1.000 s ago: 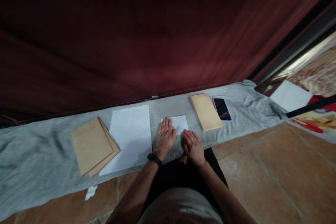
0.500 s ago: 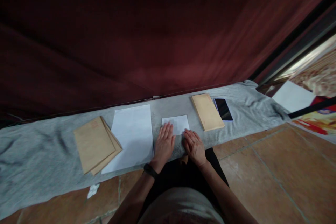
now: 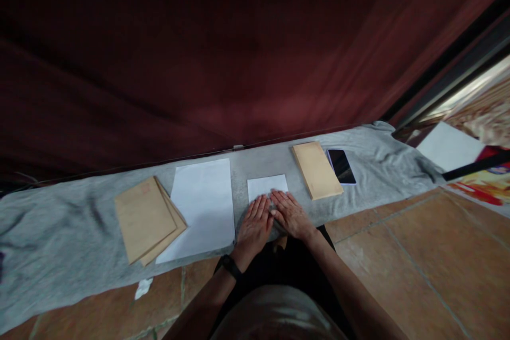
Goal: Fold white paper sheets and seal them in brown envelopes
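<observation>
Centre frame: left hand (image 3: 255,224), right hand (image 3: 290,214) lie flat, grip released, fingertips pressing near edge of small white paper (image 3: 266,186) on grey cloth (image 3: 59,234). Large sheet (image 3: 201,207) just left.

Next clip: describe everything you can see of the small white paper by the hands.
The small white paper is a plain, blank-looking rectangle, much smaller than the big sheet to its left. Whether it is folded cannot be told. It lies flat on the grey cloth, long side toward the person, between the big sheet and a brown envelope, touching neither. The right hand lies flat with fingertips over its near edge, and the left hand reaches that edge too. Its far part is uncovered.
</observation>
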`<state>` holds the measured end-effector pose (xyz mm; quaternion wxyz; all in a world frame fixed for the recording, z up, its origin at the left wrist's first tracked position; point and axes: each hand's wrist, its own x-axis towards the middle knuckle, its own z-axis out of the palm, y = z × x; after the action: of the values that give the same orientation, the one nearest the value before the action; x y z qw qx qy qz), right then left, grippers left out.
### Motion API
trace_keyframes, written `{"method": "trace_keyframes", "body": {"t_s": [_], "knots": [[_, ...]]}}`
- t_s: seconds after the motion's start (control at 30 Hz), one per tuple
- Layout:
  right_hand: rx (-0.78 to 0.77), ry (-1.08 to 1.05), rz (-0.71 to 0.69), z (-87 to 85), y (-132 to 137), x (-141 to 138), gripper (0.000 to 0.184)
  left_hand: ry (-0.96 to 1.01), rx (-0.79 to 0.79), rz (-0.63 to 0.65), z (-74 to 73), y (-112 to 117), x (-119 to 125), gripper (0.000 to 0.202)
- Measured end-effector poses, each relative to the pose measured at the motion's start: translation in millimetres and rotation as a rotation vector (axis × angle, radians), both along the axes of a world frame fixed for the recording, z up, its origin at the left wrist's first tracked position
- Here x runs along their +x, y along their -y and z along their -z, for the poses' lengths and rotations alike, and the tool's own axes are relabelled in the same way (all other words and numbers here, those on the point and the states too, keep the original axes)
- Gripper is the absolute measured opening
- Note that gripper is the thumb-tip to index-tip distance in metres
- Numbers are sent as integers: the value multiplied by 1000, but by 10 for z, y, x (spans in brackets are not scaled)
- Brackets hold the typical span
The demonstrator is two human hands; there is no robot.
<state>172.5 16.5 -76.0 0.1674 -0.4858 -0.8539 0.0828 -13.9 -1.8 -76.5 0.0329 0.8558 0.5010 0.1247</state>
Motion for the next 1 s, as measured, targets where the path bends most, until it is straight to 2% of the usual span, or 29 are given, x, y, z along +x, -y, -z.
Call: {"method": "trace_keyframes", "body": {"t_s": [0.33, 0.6, 0.7, 0.9, 1.0], "knots": [[28, 93, 109, 130, -402, 120, 58, -34, 53, 5, 13, 12, 8, 56], [52, 55, 220, 125, -589, 155, 57, -47, 34, -4, -33, 19, 23, 57], [66, 14, 214, 89, -493, 142, 57, -49, 28, -11, -53, 24, 26, 57], [19, 16, 3, 21, 79, 104, 57, -50, 29, 3, -31, 25, 14, 58], [15, 28, 14, 1, 254, 148, 57, -46, 40, 17, -3, 22, 7, 60]]}}
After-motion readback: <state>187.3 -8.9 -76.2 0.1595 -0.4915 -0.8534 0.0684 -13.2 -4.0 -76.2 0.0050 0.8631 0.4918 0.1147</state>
